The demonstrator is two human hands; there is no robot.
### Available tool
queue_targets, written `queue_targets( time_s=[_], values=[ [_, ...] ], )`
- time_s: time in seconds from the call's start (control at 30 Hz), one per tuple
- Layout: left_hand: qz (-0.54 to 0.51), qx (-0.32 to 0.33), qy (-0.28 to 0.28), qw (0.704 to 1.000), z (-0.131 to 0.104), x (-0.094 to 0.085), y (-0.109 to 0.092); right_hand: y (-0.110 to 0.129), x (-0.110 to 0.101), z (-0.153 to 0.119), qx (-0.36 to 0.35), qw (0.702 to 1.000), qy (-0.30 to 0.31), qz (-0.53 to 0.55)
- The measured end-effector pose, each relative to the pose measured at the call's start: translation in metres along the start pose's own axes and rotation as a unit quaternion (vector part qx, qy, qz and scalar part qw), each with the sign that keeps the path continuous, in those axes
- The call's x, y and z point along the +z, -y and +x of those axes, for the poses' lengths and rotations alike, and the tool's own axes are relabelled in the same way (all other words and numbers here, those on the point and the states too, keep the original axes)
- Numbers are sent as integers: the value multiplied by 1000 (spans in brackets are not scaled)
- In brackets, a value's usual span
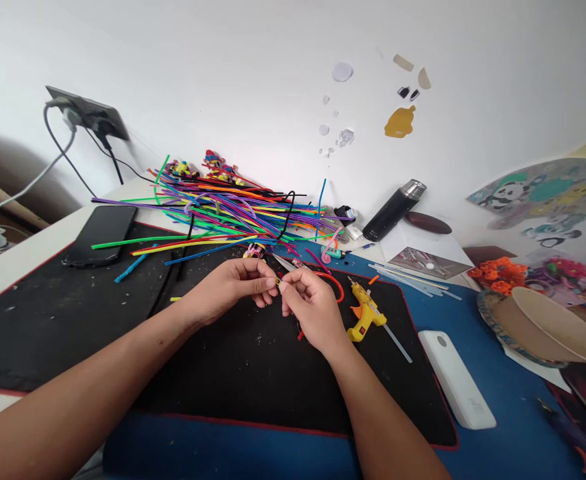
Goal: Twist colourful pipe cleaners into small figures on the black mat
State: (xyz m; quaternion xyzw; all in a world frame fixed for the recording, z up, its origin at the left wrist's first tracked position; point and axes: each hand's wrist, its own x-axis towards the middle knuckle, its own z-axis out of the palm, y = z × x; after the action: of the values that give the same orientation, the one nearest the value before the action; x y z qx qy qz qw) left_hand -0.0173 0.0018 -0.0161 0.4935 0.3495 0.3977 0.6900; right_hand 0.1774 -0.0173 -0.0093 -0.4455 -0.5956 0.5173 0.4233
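My left hand (pixel 245 283) and my right hand (pixel 313 305) meet above the black mat (pixel 253 373), fingertips pinched together. Between them is a tiny yellow piece (pixel 277 283), mostly covered by the fingers; it looks like a bit of pipe cleaner. Just behind the hands lie scissors (pixel 285 263), partly hidden, and a small multicoloured figure (pixel 254 251). A curved red pipe cleaner (pixel 340 288) shows beyond my right hand. To the right of that hand, a yellow hot glue gun (pixel 366 312) rests on the mat with a glue stick in its back end.
A heap of coloured pipe cleaners (pixel 223 213) lies along the wall. Black phone (pixel 101 233) at left; black flask (pixel 395 210), loose glue sticks (pixel 413 279) and white power bank (pixel 457 380) at right. A round container (pixel 503 327) stands at far right.
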Motion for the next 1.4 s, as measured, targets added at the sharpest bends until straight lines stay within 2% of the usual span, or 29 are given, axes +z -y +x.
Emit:
queue_targets(
  time_s=[0.17,0.7,0.83,1.2,1.3,1.4],
  values=[
    [22,21,-4,1000,-1,2,-2,-1,0,-1,0,1000,3,2],
    [75,25,-6,997,-1,2,-8,-2,-1,0,6,1000,19,10],
    [119,31,3,992,-2,0,-13,2,-2,0,12,999,28,-10],
    [152,6,27,988,-4,-5,-17,-1,-2,-3,13,996,48,-76],
    [155,12,14,988,-3,-4,-15,-2,-1,-3,14,996,50,-75],
    [117,25,-24,993,-2,-2,-9,-1,-1,-2,10,998,40,-48]
  ],
)
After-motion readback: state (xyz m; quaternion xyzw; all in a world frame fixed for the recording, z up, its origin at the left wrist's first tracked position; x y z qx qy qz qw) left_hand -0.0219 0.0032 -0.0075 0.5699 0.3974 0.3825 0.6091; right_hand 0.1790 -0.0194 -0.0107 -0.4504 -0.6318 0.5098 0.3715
